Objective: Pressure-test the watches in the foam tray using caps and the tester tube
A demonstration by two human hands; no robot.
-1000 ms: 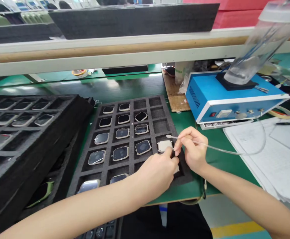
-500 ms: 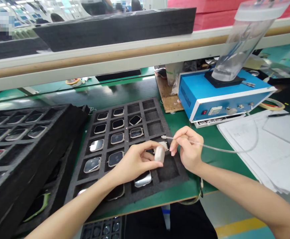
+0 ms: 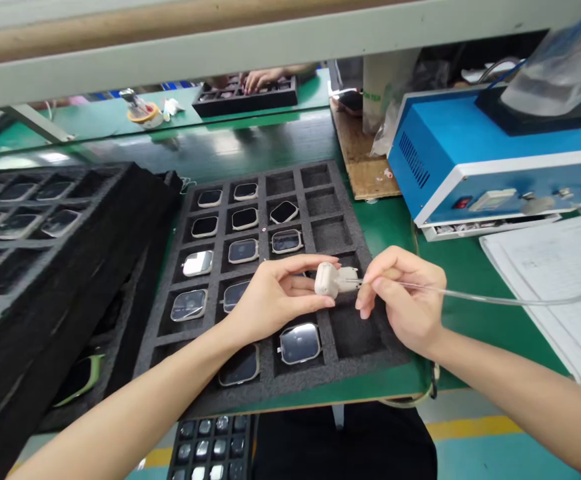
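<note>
Between the thumb and fingers of my left hand [image 3: 280, 293] is a small pale smartwatch case [image 3: 326, 280], held edge-up above the black foam tray [image 3: 350, 371]. My right hand [image 3: 405, 293] pinches a clear thin tube [image 3: 475, 296] near its end. The tube's tip points at the case and meets or nearly meets it; the exact contact is hard to see. Behind the tip, another pale watch [image 3: 349, 275] lies in a compartment. Several dark-faced smartwatches sit in the tray, among them one [image 3: 299, 343] just below my left hand.
Stacked foam trays [image 3: 135, 220] with more watches stand at the left. A blue control box [image 3: 435, 153] is at the back right, with paper sheets [image 3: 535, 260] in front. A shelf beam [image 3: 220, 53] crosses above. Another person's hand [image 3: 260, 80] works over a far tray.
The view has tilted down and shifted left. My right hand has brought the tube's tip down to the watch case, which my left hand has turned slightly.
</note>
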